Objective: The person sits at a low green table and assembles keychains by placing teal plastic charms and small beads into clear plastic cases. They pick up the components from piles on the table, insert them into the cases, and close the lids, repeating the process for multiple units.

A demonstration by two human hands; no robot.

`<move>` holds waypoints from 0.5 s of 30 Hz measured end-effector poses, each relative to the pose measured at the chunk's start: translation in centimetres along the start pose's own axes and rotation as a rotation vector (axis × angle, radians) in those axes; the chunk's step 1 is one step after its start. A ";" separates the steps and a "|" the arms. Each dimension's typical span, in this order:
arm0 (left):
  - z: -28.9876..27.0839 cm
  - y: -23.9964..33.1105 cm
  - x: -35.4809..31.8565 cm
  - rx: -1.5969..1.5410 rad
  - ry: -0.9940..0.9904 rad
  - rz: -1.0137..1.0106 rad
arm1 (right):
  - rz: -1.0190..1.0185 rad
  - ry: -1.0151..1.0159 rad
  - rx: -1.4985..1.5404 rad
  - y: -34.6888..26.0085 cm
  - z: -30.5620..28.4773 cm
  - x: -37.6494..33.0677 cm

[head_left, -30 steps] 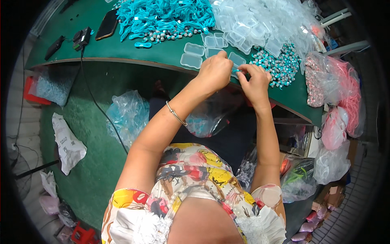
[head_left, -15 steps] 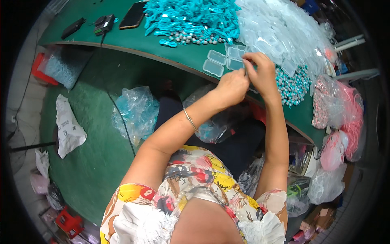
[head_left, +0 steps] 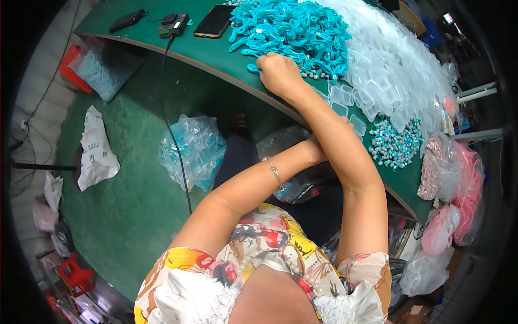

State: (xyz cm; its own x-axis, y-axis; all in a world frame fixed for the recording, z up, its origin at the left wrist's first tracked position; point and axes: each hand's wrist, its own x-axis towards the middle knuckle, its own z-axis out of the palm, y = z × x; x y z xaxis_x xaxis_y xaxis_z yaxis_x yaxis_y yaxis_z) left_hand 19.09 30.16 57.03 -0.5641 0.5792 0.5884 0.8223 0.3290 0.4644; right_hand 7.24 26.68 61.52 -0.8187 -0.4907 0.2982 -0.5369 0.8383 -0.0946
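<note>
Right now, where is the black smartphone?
In the head view, the black smartphone lies flat at the table's far left end, between the small black charger block and the heap of turquoise cords.

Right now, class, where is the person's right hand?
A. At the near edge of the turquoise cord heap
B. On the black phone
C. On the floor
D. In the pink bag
A: the right hand rests on the green table at the near edge of the turquoise cord heap, away from the black phone.
</note>
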 end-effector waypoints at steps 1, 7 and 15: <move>0.0 0.1 0.1 0.021 -0.014 -0.002 | 0.007 0.007 0.040 0.2 -0.4 -0.3; -0.1 -0.3 1.3 -0.200 -0.261 -0.224 | 0.041 0.209 0.402 3.0 -7.6 -6.5; -1.4 0.4 0.7 -0.153 -0.038 -0.150 | 0.499 0.242 0.261 7.8 -11.9 -23.2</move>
State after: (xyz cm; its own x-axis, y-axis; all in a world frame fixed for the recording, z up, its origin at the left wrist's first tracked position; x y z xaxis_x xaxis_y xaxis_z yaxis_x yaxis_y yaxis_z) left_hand 18.89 29.67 58.53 -0.6738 0.5607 0.4812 0.7066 0.2986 0.6415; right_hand 24.43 47.43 65.23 -0.9312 0.0399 0.3624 -0.1578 0.8520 -0.4992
